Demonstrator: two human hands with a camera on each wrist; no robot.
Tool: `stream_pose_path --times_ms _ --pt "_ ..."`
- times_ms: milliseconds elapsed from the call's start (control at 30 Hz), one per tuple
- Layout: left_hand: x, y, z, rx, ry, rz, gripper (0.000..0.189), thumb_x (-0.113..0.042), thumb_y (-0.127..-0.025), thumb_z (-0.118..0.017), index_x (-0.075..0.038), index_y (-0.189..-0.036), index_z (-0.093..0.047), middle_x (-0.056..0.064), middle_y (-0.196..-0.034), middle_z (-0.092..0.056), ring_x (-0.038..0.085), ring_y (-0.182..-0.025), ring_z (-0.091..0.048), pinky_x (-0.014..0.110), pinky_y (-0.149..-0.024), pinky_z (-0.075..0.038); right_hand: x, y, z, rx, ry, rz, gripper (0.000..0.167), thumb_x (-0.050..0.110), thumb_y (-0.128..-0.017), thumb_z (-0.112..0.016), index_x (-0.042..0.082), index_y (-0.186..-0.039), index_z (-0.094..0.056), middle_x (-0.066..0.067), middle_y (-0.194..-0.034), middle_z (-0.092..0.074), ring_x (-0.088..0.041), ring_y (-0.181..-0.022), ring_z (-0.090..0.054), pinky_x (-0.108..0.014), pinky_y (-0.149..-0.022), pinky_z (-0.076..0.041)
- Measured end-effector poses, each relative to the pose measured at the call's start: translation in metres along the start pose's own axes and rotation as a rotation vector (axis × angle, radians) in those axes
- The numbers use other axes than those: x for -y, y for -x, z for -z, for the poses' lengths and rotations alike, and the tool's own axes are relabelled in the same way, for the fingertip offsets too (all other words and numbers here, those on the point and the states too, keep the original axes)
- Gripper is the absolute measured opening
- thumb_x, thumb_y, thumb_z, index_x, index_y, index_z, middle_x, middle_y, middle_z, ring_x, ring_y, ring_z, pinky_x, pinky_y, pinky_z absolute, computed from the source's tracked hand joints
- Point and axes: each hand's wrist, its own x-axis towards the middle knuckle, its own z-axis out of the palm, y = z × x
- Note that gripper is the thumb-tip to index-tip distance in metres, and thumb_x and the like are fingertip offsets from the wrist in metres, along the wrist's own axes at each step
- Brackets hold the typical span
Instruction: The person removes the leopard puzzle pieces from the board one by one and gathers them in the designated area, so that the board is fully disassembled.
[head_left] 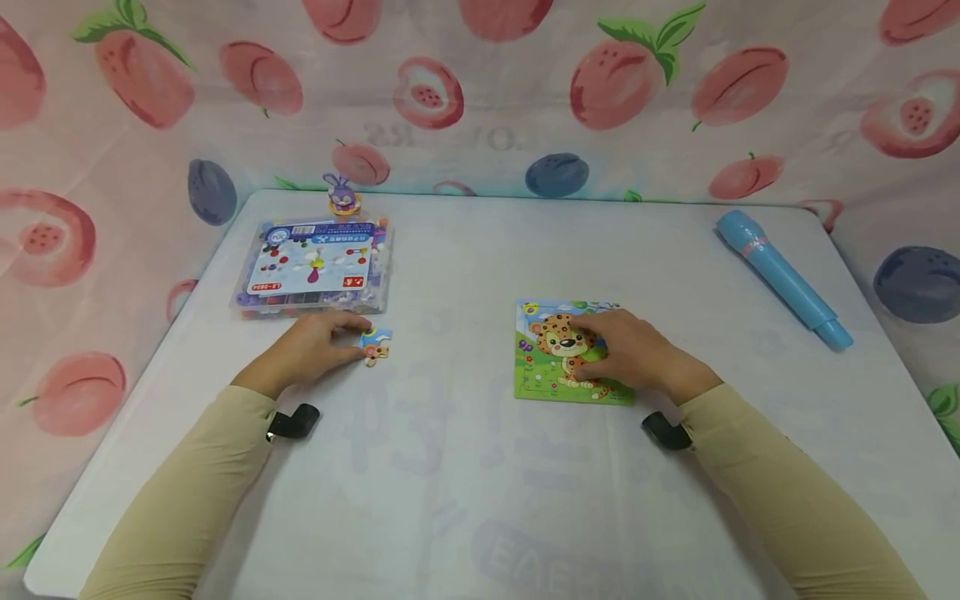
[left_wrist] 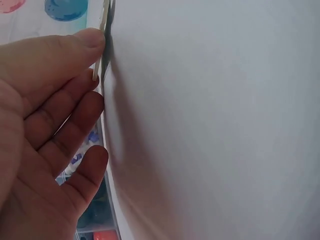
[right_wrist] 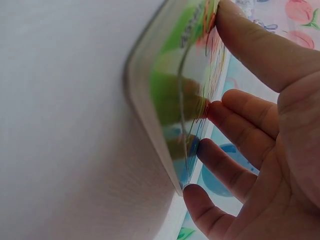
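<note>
My left hand (head_left: 311, 354) pinches a small jigsaw puzzle piece (head_left: 377, 346) printed in blue, yellow and brown, low over the left part of the table. Only a thin pale edge of that piece (left_wrist: 95, 72) shows beside the thumb in the left wrist view. Over to the right, a square puzzle board (head_left: 531, 379) with a cartoon leopard on green grass lies flat. The fingertips and thumb of my right hand (head_left: 637, 350) rest spread on its face, covering part of the right side. From the right wrist view, the board (right_wrist: 167, 95) stands edge-on under loosely bent fingers.
A clear plastic case (head_left: 311, 262) with a printed label lies just beyond my left hand. A small purple rabbit figure (head_left: 342, 196) is at its far edge. At the far right lies a blue microphone-shaped object (head_left: 783, 279). A fruit-print cloth (head_left: 487, 108) hangs behind the white table (head_left: 450, 517).
</note>
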Motion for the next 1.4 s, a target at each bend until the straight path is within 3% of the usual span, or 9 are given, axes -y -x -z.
stream_pose_path --times_ms 533,1033,1400 --pt "0.0047 0.003 0.0027 0.037 -0.015 0.051 0.04 -0.016 -0.092 -0.073 -0.006 -0.13 -0.066 0.018 -0.133 -0.062 0.039 -0.131 -0.048 0.056 -0.11 -0.034 0.0014 0.0005 0.0004 0.011 -0.002 -0.021 0.077 0.036 -0.085 -0.081 0.006 -0.148 -0.048 -0.024 -0.143 -0.05 -0.041 -0.133 -0.041 -0.061 -0.105 -0.036" --pt "0.0034 0.0035 0.0044 0.015 -0.053 0.031 0.04 -0.017 -0.093 -0.072 -0.004 -0.131 -0.065 0.021 -0.135 -0.059 0.04 -0.131 -0.047 0.056 -0.109 -0.034 0.0018 0.0002 0.0007 0.0 0.006 -0.003 0.076 0.037 -0.086 -0.08 0.005 -0.147 -0.049 -0.023 -0.143 -0.051 -0.042 -0.133 -0.041 -0.063 -0.105 -0.035" --pt "0.004 0.0033 0.0047 0.007 -0.043 0.053 0.041 -0.015 -0.094 -0.071 -0.003 -0.132 -0.063 0.021 -0.134 -0.06 0.04 -0.131 -0.048 0.056 -0.11 -0.034 0.0008 -0.0003 0.0 -0.002 0.011 0.0 0.076 0.037 -0.086 -0.08 0.005 -0.147 -0.049 -0.023 -0.143 -0.051 -0.042 -0.133 -0.042 -0.062 -0.105 -0.036"
